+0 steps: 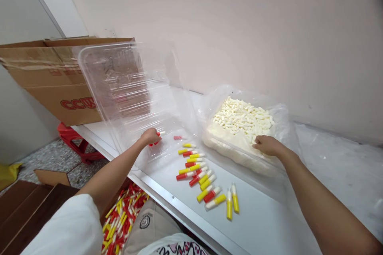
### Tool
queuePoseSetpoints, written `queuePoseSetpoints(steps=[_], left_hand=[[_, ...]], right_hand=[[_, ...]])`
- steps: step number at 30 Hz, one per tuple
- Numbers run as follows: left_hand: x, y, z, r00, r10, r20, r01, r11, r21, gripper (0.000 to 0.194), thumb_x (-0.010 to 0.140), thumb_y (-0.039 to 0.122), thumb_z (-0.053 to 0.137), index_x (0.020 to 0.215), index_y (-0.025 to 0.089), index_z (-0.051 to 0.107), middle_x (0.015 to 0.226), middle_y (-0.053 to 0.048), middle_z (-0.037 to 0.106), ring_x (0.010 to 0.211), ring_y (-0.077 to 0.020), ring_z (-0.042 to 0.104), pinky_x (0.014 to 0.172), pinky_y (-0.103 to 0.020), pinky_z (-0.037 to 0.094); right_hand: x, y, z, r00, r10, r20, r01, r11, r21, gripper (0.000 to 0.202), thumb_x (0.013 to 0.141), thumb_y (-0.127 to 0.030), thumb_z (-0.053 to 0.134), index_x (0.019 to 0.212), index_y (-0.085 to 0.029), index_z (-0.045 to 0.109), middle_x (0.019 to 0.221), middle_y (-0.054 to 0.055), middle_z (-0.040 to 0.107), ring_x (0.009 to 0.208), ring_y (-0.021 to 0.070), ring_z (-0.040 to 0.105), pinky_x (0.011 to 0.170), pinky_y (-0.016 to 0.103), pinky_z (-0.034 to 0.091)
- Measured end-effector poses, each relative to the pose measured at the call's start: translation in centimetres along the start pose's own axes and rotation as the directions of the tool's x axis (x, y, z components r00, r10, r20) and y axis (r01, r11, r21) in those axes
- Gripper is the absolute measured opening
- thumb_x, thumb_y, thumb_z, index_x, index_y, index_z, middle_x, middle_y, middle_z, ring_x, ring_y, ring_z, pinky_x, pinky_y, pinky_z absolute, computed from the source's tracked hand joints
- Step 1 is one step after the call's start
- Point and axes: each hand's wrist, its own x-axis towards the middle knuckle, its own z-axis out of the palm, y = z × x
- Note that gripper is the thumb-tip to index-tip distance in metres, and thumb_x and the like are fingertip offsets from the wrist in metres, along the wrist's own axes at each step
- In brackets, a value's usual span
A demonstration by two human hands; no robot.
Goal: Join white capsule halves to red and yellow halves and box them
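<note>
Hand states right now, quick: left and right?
Left hand: closed, holding red piece, possibly more than one.
Right hand: fingers curled beside the cream-white sticks; whether it holds any cannot be told.

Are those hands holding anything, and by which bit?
The left hand holds at least one red-and-white piece by its red end. Whether the right hand holds anything can't be told.

tabletop (263, 219) lies free near right — tubes (206, 184) block middle
</note>
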Motion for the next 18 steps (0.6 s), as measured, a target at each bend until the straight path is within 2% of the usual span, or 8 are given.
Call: queuePoseSetpoints(steps=[3,6,7,9,10,12,15,18], left_hand=[[-1.4,0.9,-0.3,0.999,0.048,0.003,-0.046,0.985,-0.168,0.032,0.075,0.046,0.054,0.073,0.015,0.061,0.052,0.000,0.051,0.043,-0.0105,0.044,0.046,-0.025,0.035],[-4.3,2.5,0.5,0.985,0.167,0.031,-0.137,0.887,-0.440,0.043,0.082,0.053,0.043,0.084,0.015,0.061,0.056,0.002,0.046,0.043,-0.0063,0.035,0.044,-0.022,0.032],[-5.6,3.1,1.0,0.968,0.241,0.063,-0.156,0.784,-0.600,0.041,0.080,0.053,0.048,0.084,0.014,0.061,0.058,0.003,0.046,0.044,-0.0052,0.033,0.044,-0.021,0.031],[-8.5,4.3,2.2,0.906,0.397,0.146,-0.091,0.521,-0.849,0.036,0.073,0.048,0.064,0.080,0.013,0.060,0.065,0.002,0.049,0.046,-0.0032,0.031,0.045,-0.020,0.030],[-10.0,4.8,2.9,0.875,0.448,0.181,-0.034,0.430,-0.902,0.034,0.071,0.045,0.067,0.078,0.013,0.059,0.068,0.001,0.050,0.047,-0.0029,0.032,0.045,-0.020,0.030],[-12.8,5.6,4.1,0.816,0.527,0.239,0.059,0.335,-0.940,0.031,0.073,0.041,0.068,0.074,0.012,0.057,0.069,0.000,0.050,0.049,-0.0032,0.034,0.046,-0.021,0.030],[-15.6,6.3,5.1,0.746,0.601,0.287,0.126,0.296,-0.947,0.031,0.078,0.041,0.064,0.072,0.012,0.055,0.064,0.002,0.044,0.049,-0.0036,0.033,0.046,-0.021,0.028],[-16.8,6.7,5.2,0.710,0.638,0.300,0.099,0.330,-0.939,0.032,0.078,0.043,0.063,0.073,0.014,0.052,0.062,0.004,0.039,0.047,-0.0030,0.027,0.045,-0.021,0.022]], right_hand=[[-1.8,-1.2,-1.4,0.993,0.057,-0.100,-0.050,0.996,0.079,0.025,0.085,-0.032,0.041,0.094,-0.018,0.060,0.081,0.009,0.066,0.073,0.0220,0.060,0.059,0.028,0.040],[-5.1,-4.9,-3.0,0.965,-0.067,-0.255,0.143,0.945,0.293,0.031,0.089,-0.039,0.036,0.101,-0.022,0.058,0.079,0.006,0.065,0.070,0.0194,0.059,0.062,0.028,0.042],[-6.5,-6.6,-3.5,0.943,-0.137,-0.302,0.248,0.897,0.367,0.030,0.089,-0.040,0.038,0.103,-0.022,0.058,0.081,0.004,0.065,0.069,0.0179,0.059,0.064,0.028,0.042],[-9.3,-10.1,-4.0,0.912,-0.246,-0.330,0.384,0.794,0.471,0.028,0.088,-0.041,0.041,0.105,-0.023,0.055,0.073,0.000,0.061,0.066,0.0157,0.057,0.063,0.027,0.043],[-10.6,-11.7,-4.0,0.897,-0.286,-0.337,0.429,0.745,0.510,0.026,0.088,-0.042,0.044,0.102,-0.023,0.055,0.071,-0.001,0.060,0.065,0.0147,0.056,0.062,0.026,0.042],[-12.7,-14.4,-3.9,0.864,-0.348,-0.364,0.501,0.658,0.562,0.021,0.088,-0.041,0.045,0.095,-0.023,0.055,0.073,-0.001,0.060,0.066,0.0132,0.055,0.061,0.024,0.042],[-14.4,-16.2,-3.4,0.818,-0.401,-0.413,0.575,0.567,0.590,0.019,0.090,-0.036,0.044,0.090,-0.022,0.056,0.081,0.000,0.063,0.072,0.0126,0.056,0.065,0.024,0.042],[-14.9,-16.2,-3.3,0.795,-0.435,-0.423,0.606,0.536,0.588,0.019,0.091,-0.034,0.043,0.089,-0.021,0.057,0.081,0.001,0.063,0.072,0.0128,0.056,0.066,0.024,0.042]])
